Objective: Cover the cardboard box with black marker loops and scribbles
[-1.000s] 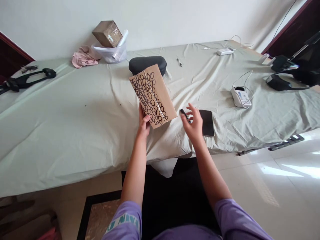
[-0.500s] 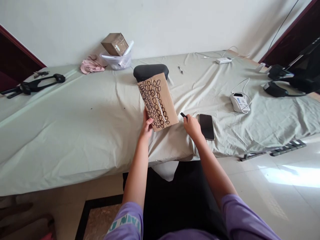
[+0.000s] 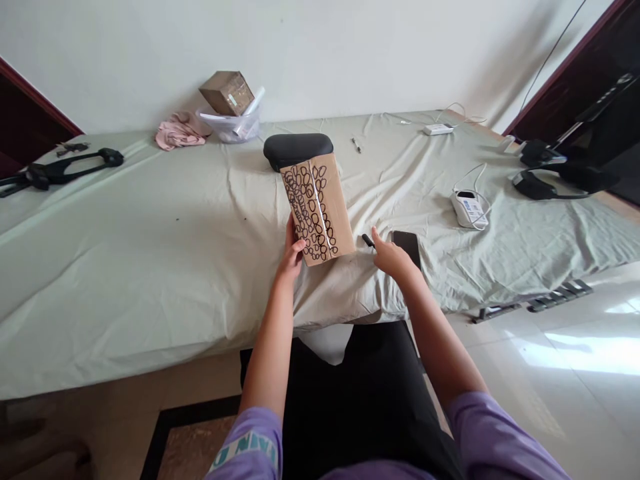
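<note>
Head cam: box in L hand, black pen by R hand.
Box gripped at near-L corner, long axis pointing away. Pen btwn box & R hand, R nearer, slanted twd box; index out, can't tell if R grips it.

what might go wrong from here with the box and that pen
The cardboard box might tilt or slip, since only the left hand holds it, near its lower left corner.

The black pen could get knocked or dropped; it is at the right hand, and how firmly it is gripped, if at all, is unclear.

The dark phone may get nudged, as that hand partly covers it in this view.
</note>
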Action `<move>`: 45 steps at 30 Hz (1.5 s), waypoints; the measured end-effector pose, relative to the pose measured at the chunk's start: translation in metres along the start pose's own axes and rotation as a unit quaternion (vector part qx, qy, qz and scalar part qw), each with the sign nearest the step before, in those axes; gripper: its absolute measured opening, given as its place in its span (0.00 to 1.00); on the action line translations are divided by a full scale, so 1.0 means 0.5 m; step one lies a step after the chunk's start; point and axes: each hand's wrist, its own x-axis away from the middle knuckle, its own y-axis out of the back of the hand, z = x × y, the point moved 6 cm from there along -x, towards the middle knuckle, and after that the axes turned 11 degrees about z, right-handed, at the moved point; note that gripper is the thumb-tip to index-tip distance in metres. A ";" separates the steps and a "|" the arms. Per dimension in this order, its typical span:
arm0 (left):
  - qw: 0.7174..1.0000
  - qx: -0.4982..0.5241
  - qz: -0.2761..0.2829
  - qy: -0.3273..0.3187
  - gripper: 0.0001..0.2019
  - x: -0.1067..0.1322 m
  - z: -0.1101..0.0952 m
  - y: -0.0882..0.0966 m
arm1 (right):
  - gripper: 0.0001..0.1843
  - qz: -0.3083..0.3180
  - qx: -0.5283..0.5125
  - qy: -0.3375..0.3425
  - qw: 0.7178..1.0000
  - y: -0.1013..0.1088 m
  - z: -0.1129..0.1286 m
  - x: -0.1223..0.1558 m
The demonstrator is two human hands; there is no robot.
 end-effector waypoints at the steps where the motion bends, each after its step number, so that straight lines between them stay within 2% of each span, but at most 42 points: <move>1: 1.000 0.001 -0.002 0.003 0.46 0.000 0.001 0.001 | 0.51 0.008 -0.007 0.017 1.000 0.006 -0.005 0.014; 3: 1.000 0.000 -0.004 0.009 0.47 0.000 0.004 0.002 | 0.51 0.026 -0.064 0.026 0.997 0.019 -0.022 0.038; 4: 1.000 0.000 -0.004 0.010 0.47 0.000 0.005 0.003 | 0.47 0.033 -0.108 0.021 0.993 0.026 -0.031 0.048; 6: 1.000 0.001 -0.002 0.007 0.47 0.000 0.007 0.004 | 0.33 0.016 -0.224 0.033 0.974 0.051 -0.041 0.061; 7: 1.000 0.001 0.000 0.006 0.47 0.000 0.008 0.004 | 0.26 -0.009 -0.295 0.064 0.953 0.069 -0.037 0.064; 9: 1.000 0.002 0.000 0.005 0.46 0.000 0.010 0.005 | 0.20 -0.065 -0.437 0.173 0.880 0.114 -0.014 0.068; 11: 1.000 0.005 -0.001 0.006 0.46 -0.001 0.013 0.007 | 0.21 -0.120 -0.535 0.286 0.786 0.160 0.021 0.069; 12: 1.000 0.007 0.000 0.006 0.48 -0.001 0.015 0.008 | 0.23 -0.149 -0.557 0.327 0.749 0.179 0.040 0.067; 13: 1.000 0.008 0.002 0.007 0.49 -0.001 0.017 0.009 | 0.24 -0.181 -0.565 0.355 0.722 0.197 0.061 0.063; 15: 1.000 0.002 0.007 0.009 0.51 -0.001 0.020 0.009 | 0.23 -0.252 -0.556 0.379 0.696 0.221 0.105 0.052; 18: 1.000 -0.015 0.016 0.007 0.51 0.001 0.024 0.010 | 0.19 -0.328 -0.512 0.369 0.703 0.234 0.171 0.030; 21: 0.999 -0.025 0.022 0.004 0.50 0.001 0.028 0.011 | 0.25 -0.351 -0.466 0.363 0.727 0.228 0.216 0.017; 22: 0.999 -0.024 0.022 0.001 0.49 0.000 0.030 0.012 | 0.24 -0.354 -0.452 0.369 0.731 0.225 0.223 0.015; 26: 0.999 -0.024 0.018 -0.013 0.50 -0.004 0.034 0.016 | 0.10 -0.409 -0.417 0.344 0.735 0.225 0.212 0.009; 28: 0.999 -0.027 0.017 -0.008 0.51 -0.004 0.037 0.016 | 0.13 -0.415 -0.424 0.336 0.731 0.235 0.205 -0.001; 31: 0.999 -0.031 0.010 0.008 0.51 0.000 0.043 0.016 | 0.18 -0.387 -0.441 0.379 0.716 0.261 0.216 -0.017; 35: 1.000 -0.030 0.000 0.001 0.51 0.005 0.047 0.014 | 0.20 -0.407 -0.448 0.389 0.694 0.288 0.226 -0.019; 42: 0.999 -0.012 -0.031 -0.007 0.48 0.005 0.035 0.009 | 0.17 -0.390 -0.456 0.404 0.691 0.281 0.223 -0.035; 45: 0.999 0.006 -0.033 -0.018 0.47 0.003 0.021 0.003 | 0.14 -0.375 -0.445 0.390 0.714 0.272 0.224 -0.051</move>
